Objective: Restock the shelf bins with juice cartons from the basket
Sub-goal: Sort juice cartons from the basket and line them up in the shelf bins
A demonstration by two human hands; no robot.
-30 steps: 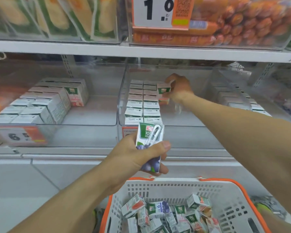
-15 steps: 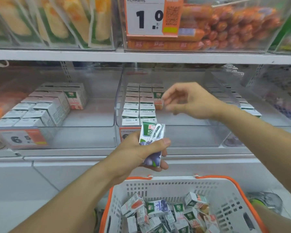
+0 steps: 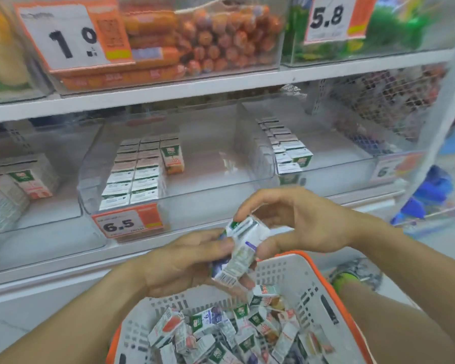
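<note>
My left hand (image 3: 184,261) grips a small purple-and-white juice carton (image 3: 238,254) just above the back rim of the basket. My right hand (image 3: 297,222) meets it from the right, its fingers pinching the carton's top end. The white basket (image 3: 281,274) with an orange rim sits below, holding several loose cartons (image 3: 221,329). Behind the hands a clear middle bin (image 3: 132,198) holds two rows of cartons (image 3: 134,174) plus a single orange carton (image 3: 172,157) beside them at the back. Another clear bin (image 3: 326,164) to the right has a row of cartons (image 3: 286,148).
A left bin holds more cartons (image 3: 24,179). A 6.5 price tag (image 3: 128,224) hangs on the middle bin's front. The upper shelf (image 3: 221,86) carries sausage packs (image 3: 195,43) and price cards. A wire rack stands at the far right, with blue packets (image 3: 428,195) low down.
My right hand pulled back out of the middle bin, leaving a carton there, and came down onto the carton in my left hand. The view swung to the right.
</note>
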